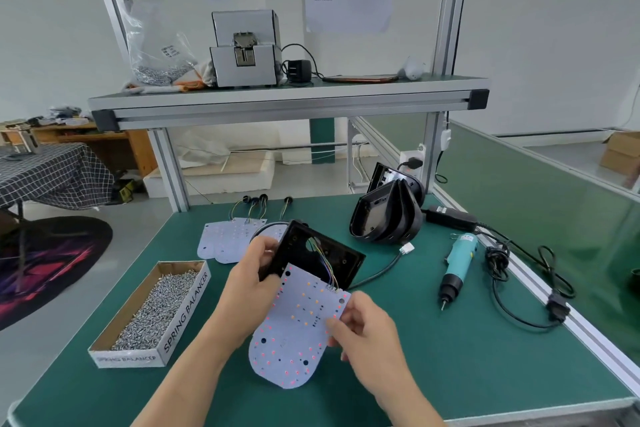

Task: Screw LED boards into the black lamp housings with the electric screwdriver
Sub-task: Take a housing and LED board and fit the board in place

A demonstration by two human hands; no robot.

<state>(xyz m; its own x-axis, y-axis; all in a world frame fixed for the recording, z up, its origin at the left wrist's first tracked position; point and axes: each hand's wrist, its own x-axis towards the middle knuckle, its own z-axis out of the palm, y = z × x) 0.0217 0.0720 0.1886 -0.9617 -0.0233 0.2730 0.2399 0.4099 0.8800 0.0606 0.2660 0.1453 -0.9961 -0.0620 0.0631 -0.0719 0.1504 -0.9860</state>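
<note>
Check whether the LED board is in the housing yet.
Out: the right hand holds the LED board outside the housing, which the left hand grips.

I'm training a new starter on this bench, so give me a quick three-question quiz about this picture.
1. True or false: the screwdriver lies untouched on the table.
2. The right hand pinches the LED board. What does the left hand grip? A) black housing B) a screw C) a plug
3. Fill in: the cardboard box holds loose ____.
Key: 1 true; 2 A; 3 screws.
</note>
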